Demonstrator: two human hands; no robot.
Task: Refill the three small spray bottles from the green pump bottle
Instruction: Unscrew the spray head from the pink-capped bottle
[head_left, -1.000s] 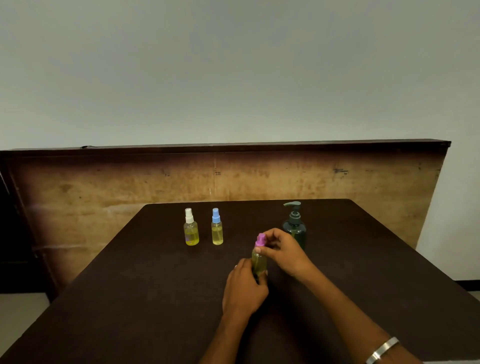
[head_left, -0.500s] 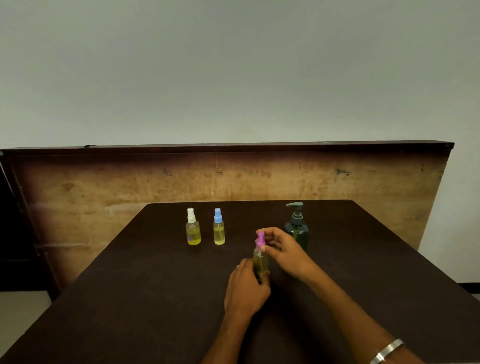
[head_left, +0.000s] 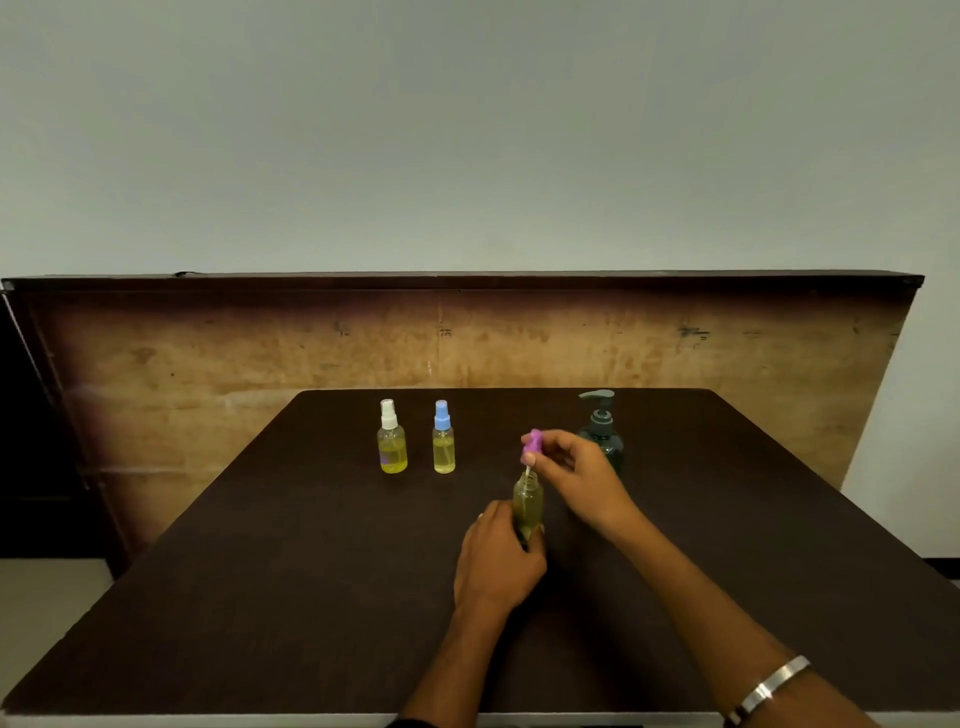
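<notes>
Left hand (head_left: 498, 558) clamped round open spray bottle (head_left: 528, 501), upright on table (head_left: 291, 571). Right hand (head_left: 574, 470) pinches purple spray cap (head_left: 532, 444) just above neck, dip tube still inside. Green pump bottle (head_left: 602, 434) behind.

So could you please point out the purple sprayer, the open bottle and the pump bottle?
Purple sprayer (head_left: 533, 443): head view, on its cap above the fingers.
Open bottle (head_left: 528, 501): head view, on its clear body.
Pump bottle (head_left: 601, 415): head view, on its pump collar.
</notes>
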